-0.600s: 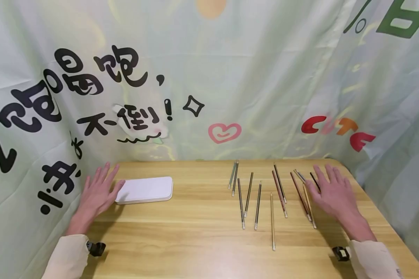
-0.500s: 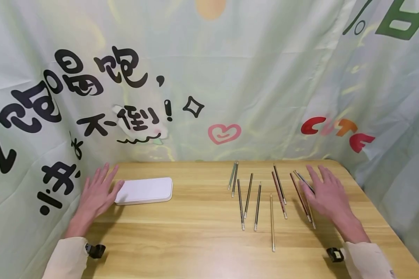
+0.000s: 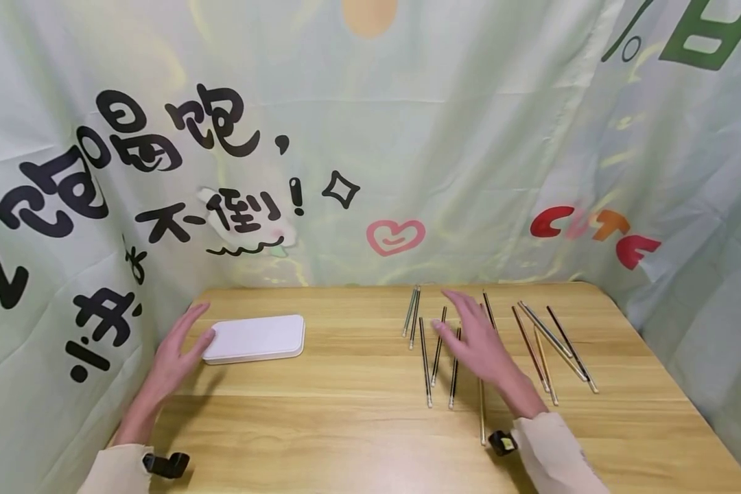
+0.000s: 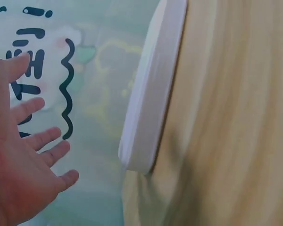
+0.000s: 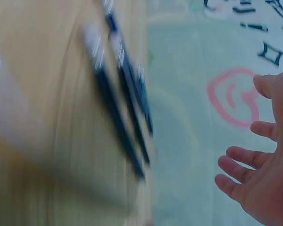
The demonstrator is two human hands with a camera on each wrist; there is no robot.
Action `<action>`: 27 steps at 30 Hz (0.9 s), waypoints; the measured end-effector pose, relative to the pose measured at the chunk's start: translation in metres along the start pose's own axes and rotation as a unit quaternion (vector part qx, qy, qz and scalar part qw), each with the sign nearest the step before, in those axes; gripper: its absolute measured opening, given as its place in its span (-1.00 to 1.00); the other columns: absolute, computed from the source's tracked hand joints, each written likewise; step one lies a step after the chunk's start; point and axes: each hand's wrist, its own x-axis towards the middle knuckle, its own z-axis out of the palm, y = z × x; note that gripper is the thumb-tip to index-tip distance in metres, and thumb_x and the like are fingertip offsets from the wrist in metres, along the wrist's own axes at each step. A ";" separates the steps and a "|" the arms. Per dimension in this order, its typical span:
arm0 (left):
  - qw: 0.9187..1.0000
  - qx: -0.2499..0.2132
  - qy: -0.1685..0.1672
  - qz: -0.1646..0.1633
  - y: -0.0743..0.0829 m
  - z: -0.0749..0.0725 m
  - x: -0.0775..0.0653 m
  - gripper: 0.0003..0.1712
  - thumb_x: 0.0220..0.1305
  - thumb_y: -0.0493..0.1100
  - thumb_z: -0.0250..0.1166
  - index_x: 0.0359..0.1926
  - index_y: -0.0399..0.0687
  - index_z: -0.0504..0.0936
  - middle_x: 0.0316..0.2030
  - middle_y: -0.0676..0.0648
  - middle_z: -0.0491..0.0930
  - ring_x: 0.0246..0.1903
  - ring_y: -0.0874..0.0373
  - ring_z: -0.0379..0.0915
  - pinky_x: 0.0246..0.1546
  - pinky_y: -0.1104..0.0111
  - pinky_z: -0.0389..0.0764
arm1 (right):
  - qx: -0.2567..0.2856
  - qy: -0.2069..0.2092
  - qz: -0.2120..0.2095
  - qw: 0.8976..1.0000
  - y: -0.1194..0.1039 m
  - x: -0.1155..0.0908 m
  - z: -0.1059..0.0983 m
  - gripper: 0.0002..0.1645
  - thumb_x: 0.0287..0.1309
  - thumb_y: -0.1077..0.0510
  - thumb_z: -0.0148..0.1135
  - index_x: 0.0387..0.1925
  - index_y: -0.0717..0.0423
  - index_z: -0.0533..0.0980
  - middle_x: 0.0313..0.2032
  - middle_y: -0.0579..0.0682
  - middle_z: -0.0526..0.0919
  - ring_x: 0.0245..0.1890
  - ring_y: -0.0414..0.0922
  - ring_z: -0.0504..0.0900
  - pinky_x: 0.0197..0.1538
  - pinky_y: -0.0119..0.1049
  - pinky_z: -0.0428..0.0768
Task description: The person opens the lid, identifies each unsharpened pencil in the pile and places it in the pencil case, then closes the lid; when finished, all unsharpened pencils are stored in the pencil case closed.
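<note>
My left hand (image 3: 171,363) hovers at the left end of a closed white flat case (image 3: 256,338), fingers extended. The left wrist view shows a gap between that hand (image 4: 28,160) and the case's side wall (image 4: 153,94). Over the middle of the scattered pencils is my right hand (image 3: 480,346), holding nothing, with thumb and fingers apart. It partly hides a dark pencil (image 3: 454,377) and a gold pencil (image 3: 483,418). In the right wrist view, blurred dark pencils (image 5: 114,110) lie away from the right hand (image 5: 264,174).
More pencils lie to the right, among them a dark red pencil (image 3: 531,351) and a black pencil (image 3: 573,350). A greenish pencil (image 3: 410,312) is near the back edge. Behind the wooden table (image 3: 346,425) hangs a printed curtain (image 3: 469,137).
My right hand has swept left from the rightmost pencils to above the middle ones, uncovering those at right. The left hand has turned with its thumb side up, staying beside the case.
</note>
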 end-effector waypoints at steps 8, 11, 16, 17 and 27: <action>0.999 -0.014 0.016 -0.036 -0.019 0.009 -0.002 -0.26 0.48 -0.04 0.26 0.57 -0.05 0.24 0.54 -0.26 0.12 0.46 -0.36 0.02 0.30 -0.41 0.16 | 0.075 -0.050 -0.026 0.996 -0.043 0.031 0.059 -0.15 0.47 -0.27 0.10 0.59 -0.05 0.11 0.50 0.12 0.24 0.42 0.17 0.31 0.36 0.27 0.37; 0.999 -0.010 0.007 -0.052 -0.030 0.014 -0.002 -0.21 0.45 -0.02 0.30 0.57 -0.08 0.22 0.54 -0.30 0.10 0.48 -0.37 -0.01 0.32 -0.42 0.11 | 0.102 -0.069 -0.023 0.992 -0.055 0.037 0.081 -0.15 0.46 -0.27 0.11 0.60 -0.12 0.11 0.49 0.07 0.26 0.36 0.13 0.40 0.30 0.20 0.47; 0.995 -0.010 -0.029 -0.090 -0.040 0.022 0.000 -0.10 0.43 0.06 0.31 0.60 -0.14 0.12 0.55 -0.43 -0.04 0.49 -0.46 -0.14 0.33 -0.47 -0.02 | 0.130 -0.088 -0.019 0.987 -0.072 0.044 0.110 -0.15 0.44 -0.23 0.17 0.59 -0.13 0.11 0.48 0.05 0.26 0.34 0.08 0.42 0.27 0.13 0.51; 0.994 -0.011 -0.037 -0.098 -0.042 0.023 0.000 -0.07 0.42 0.08 0.32 0.61 -0.13 0.10 0.55 -0.45 -0.06 0.49 -0.48 -0.15 0.33 -0.46 -0.01 | 0.137 -0.089 -0.021 0.986 -0.075 0.045 0.115 -0.15 0.43 -0.20 0.20 0.59 -0.12 0.12 0.47 0.06 0.27 0.34 0.11 0.43 0.27 0.14 0.51; 0.984 -0.009 -0.077 -0.162 -0.056 0.031 0.000 0.04 0.47 0.18 0.24 0.61 -0.29 -0.07 0.55 -0.46 -0.10 0.51 -0.45 -0.19 0.42 -0.33 0.00 | 0.268 -0.112 0.007 0.957 -0.105 0.059 0.177 -0.17 0.35 -0.11 0.31 0.51 0.03 0.25 0.42 0.12 0.37 0.30 0.18 0.47 0.27 0.07 0.53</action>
